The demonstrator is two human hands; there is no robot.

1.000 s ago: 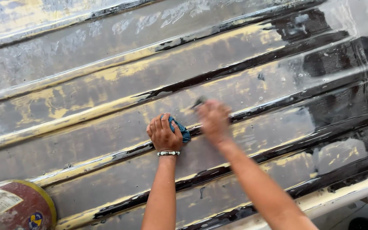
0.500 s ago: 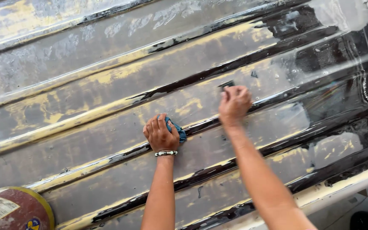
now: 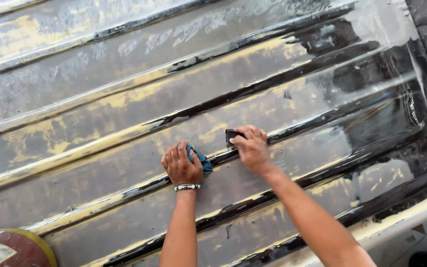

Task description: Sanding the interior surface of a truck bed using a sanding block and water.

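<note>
A wet, ribbed metal panel (image 3: 124,74) with grey, yellow and black patches fills the view. My left hand (image 3: 181,165) presses a blue cloth (image 3: 201,160) against one of its ridges; a beaded bracelet (image 3: 187,187) sits on that wrist. Just to the right, my right hand (image 3: 252,148) holds a small dark sanding block (image 3: 231,136) flat on the panel, beside a black groove.
A round red tin with a yellow rim (image 3: 11,249) sits at the bottom left corner. The panel's pale lower edge (image 3: 411,212) runs along the bottom right, with a dark gap beyond it. Black glossy paint remains at the panel's right end (image 3: 371,79).
My right hand slid up and right along the panel, then came back down and left, close to the left hand. The left hand with the cloth stayed almost still.
</note>
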